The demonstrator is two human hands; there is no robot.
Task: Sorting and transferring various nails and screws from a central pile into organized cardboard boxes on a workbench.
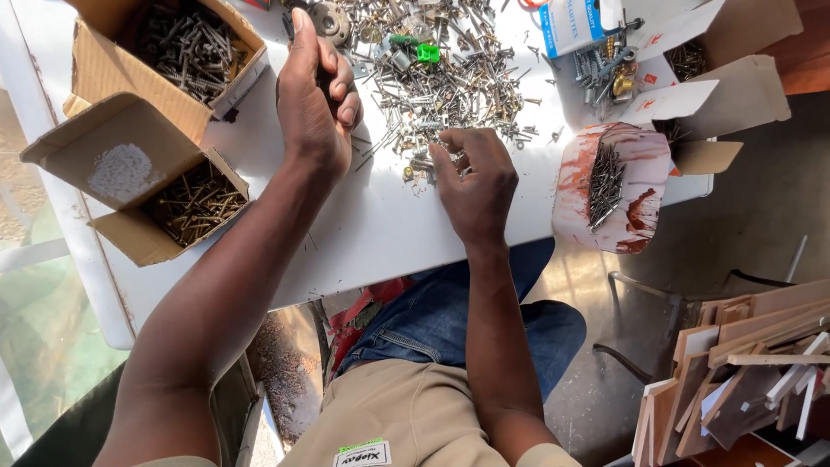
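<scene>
A wide heap of mixed screws and small metal parts (450,73) lies on the white table (380,233). My left hand (313,99) is raised at the heap's left edge, fingers curled around several dark screws. My right hand (474,177) rests palm down at the heap's near edge, its fingertips pinching at screws there. A green plastic piece (426,53) lies in the heap beyond both hands.
Two open cardboard boxes of screws sit at the left, one far (186,47), one near (186,201). A paint-stained white tub of nails (608,186) stands at the right edge, with small boxes of fittings (692,60) behind it. Wood offcuts (743,372) lie on the floor.
</scene>
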